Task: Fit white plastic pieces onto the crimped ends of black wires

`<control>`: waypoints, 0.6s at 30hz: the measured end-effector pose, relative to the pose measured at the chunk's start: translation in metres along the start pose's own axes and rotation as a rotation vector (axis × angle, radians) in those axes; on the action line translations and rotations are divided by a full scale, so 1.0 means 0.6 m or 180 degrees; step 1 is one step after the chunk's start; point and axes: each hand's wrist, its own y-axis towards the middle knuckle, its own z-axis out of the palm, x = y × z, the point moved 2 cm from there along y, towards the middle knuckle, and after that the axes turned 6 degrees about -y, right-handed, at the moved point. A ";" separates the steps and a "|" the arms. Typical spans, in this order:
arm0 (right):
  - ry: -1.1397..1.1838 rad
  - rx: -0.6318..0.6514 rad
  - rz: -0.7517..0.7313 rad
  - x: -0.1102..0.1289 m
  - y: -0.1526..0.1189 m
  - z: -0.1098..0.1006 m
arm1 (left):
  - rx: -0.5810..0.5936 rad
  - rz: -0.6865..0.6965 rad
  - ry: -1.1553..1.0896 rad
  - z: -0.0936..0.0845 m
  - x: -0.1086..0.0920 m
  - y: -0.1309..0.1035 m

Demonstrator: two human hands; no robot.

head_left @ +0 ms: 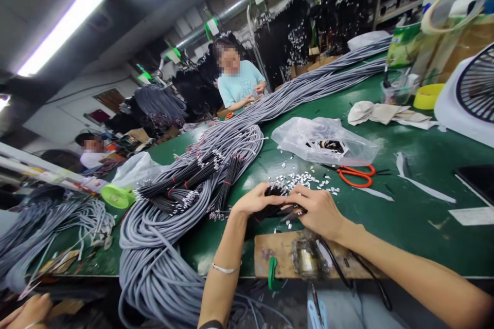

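Observation:
Near the middle of the green table, my left hand (pixel 258 199) has its fingers closed on a bundle of short black wires (pixel 267 209). My right hand (pixel 317 209) meets it from the right, fingers bent and pressed together at the bundle's end; what they pinch is too small to make out. Small white pieces (pixel 305 180) lie scattered just behind both hands. Below the hands, at the table's front edge, is a wooden board (pixel 270 252) bearing a metal block and a green clip (pixel 272 272).
Long grey cables (pixel 162 247) lie heaped at the left, with tied black wire bundles (pixel 181 180) on them. Behind my right hand are orange-handled scissors (pixel 357 176) and a plastic bag (pixel 297 139). A white fan (pixel 466 97) stands right. Other people sit across and left.

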 end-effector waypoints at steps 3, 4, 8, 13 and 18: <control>0.0368 0.0084 0.0513 -0.013 0.005 0.004 | -0.0036 0.0129 -0.0282 0.012 0.028 0.014; 0.0479 0.0118 0.0659 -0.016 0.007 0.005 | -0.0065 0.0172 -0.0365 0.016 0.036 0.014; 0.0775 0.0274 0.1100 -0.022 0.014 0.010 | -0.0388 0.0480 -0.0638 0.025 0.055 0.011; 0.0639 0.0503 0.1347 -0.033 0.018 0.005 | -0.0860 0.0850 -0.0977 0.007 0.062 0.006; -0.0309 0.1727 0.1128 -0.045 0.009 0.002 | -0.1456 0.1280 -0.1113 -0.011 0.053 -0.008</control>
